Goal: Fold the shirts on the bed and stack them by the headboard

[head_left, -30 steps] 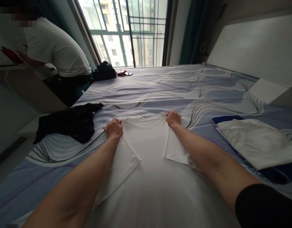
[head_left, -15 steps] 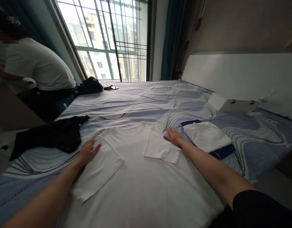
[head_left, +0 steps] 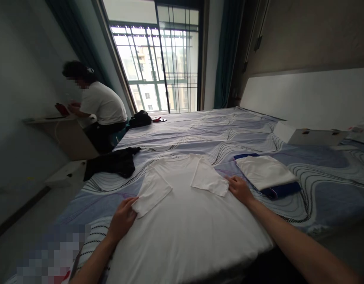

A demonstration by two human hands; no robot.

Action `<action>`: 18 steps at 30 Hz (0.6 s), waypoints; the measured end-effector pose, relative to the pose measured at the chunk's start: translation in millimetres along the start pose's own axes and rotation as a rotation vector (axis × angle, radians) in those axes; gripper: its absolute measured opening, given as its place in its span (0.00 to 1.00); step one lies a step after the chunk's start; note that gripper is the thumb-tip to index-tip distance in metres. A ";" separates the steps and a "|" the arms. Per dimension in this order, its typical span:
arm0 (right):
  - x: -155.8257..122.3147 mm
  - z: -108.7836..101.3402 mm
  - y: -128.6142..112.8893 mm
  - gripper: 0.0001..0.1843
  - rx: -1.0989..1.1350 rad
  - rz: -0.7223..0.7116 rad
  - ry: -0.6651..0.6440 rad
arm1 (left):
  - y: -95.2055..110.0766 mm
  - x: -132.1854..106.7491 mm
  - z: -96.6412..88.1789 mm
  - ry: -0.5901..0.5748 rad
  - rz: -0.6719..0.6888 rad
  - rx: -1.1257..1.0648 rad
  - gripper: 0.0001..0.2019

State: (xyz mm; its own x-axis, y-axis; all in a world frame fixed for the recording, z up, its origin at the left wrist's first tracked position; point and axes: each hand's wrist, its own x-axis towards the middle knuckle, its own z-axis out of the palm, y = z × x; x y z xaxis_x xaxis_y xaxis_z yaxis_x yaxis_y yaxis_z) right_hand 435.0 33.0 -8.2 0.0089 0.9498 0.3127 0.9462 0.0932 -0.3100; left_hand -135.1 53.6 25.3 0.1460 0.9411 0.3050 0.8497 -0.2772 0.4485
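A white T-shirt (head_left: 182,221) lies spread on the bed, its neckline away from me and both short sleeves folded inward over the front. My left hand (head_left: 122,217) is closed at the outer edge of the left sleeve, fingertips on the cloth and the thumb partly hidden. On the other side, my right hand (head_left: 240,190) pinches the shirt's edge by the end of the right sleeve. Just right of that hand, a folded white garment (head_left: 264,171) rests on a folded dark blue one (head_left: 284,190).
The bed (head_left: 193,134) has a wavy-patterned sheet. Black clothing (head_left: 116,162) lies at its left edge, a black bag (head_left: 140,118) and phone (head_left: 163,120) farther back. A white box (head_left: 312,136) stands near the headboard (head_left: 306,90). Another person (head_left: 103,104) sits at a small desk (head_left: 66,134).
Both hands have slid from the shoulder area toward me, down to the sleeve ends, and their flat fingers have closed on the cloth. The view has shifted left, showing more of the desk and person.
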 end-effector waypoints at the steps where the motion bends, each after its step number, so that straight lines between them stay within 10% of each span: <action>1: -0.4 1.6 -2.7 0.26 -0.024 -0.020 -0.004 | 2.8 -0.4 1.5 0.053 -0.016 0.061 0.25; 12: -2.8 4.6 2.4 0.20 -0.154 0.072 0.084 | 4.1 -3.9 7.3 0.195 -0.254 0.287 0.22; 18: -40.2 -5.8 -10.6 0.25 -0.181 0.230 0.078 | 31.7 -43.9 -3.5 0.088 -0.425 0.349 0.25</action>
State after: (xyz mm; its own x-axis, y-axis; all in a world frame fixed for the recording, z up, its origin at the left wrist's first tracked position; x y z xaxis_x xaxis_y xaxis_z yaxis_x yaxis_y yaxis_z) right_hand 426.4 -7.8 -12.3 0.2482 0.9134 0.3226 0.9585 -0.1834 -0.2183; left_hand -116.4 2.8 29.0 -0.2768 0.9321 0.2338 0.9440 0.2183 0.2473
